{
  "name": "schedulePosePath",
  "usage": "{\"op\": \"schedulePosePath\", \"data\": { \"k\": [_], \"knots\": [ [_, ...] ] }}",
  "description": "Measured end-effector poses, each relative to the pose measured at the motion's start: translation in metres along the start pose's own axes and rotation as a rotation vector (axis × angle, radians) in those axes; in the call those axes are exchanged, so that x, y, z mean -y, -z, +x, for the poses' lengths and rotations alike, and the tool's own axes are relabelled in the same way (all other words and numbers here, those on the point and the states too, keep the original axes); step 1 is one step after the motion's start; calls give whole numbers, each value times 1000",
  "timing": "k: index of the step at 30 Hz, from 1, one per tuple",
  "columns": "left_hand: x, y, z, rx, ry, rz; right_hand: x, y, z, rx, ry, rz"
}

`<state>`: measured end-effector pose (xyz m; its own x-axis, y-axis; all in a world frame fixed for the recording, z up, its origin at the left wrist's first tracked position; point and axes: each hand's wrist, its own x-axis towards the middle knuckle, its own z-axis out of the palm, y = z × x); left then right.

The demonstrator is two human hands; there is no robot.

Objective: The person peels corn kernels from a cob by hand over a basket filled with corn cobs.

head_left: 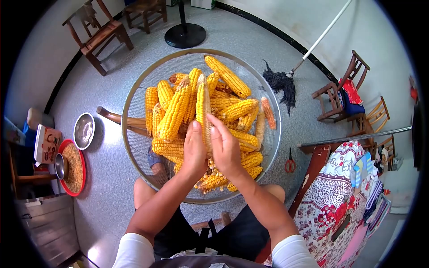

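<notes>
A partly shelled corn cob (203, 96) stands lengthwise between my hands, with yellow kernels on its left side and a bare pale strip on its right. My left hand (195, 147) is closed around its lower left side. From the right, my right hand (225, 145) grips the same cob, thumb and fingers pressed against it. Beneath them, a round mesh sieve (134, 96) holds several full yellow ears of corn (175, 111). Loose kernels (213, 171) lie just below my hands. A bare reddish cob (268, 113) rests near the sieve's right rim.
A red basin (82, 178) of grain and a metal bowl (84, 130) sit at left. Red-handled scissors (290, 165) lie on the floor at right. A mop (281, 85), wooden chairs (100, 38) and a black round stand base (185, 35) are farther off. Flowered cloth (330, 201) covers the right side.
</notes>
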<state>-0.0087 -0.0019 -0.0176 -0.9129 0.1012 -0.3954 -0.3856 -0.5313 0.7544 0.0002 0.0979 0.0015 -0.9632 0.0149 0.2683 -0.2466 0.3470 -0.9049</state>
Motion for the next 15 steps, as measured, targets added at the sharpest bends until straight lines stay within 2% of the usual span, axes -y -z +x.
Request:
{"op": "schedulePosePath", "data": {
  "k": [2, 6, 8, 10, 11, 13, 15],
  "knots": [
    [-6, -6, -4, 3, 29, -32, 7, 12, 9, 11, -243, 150],
    [-13, -15, -7, -26, 61, -90, -1, 8, 10, -72, -172, 185],
    [-10, -12, -4, -37, 54, -83, -1, 12, 12, -51, -246, 338],
    [-8, -9, -3, 51, -129, 167, -13, 15, 16, -78, -237, 362],
    [-8, -10, -6, 62, -133, 169, -19, 16, 17, -105, -235, 387],
    [-17, -21, -18, 55, -253, 385, -19, 22, 25, -133, -254, 445],
    [-11, -21, -20, 84, -211, 328, -16, 31, 32, -223, -265, 572]
  ]
}}
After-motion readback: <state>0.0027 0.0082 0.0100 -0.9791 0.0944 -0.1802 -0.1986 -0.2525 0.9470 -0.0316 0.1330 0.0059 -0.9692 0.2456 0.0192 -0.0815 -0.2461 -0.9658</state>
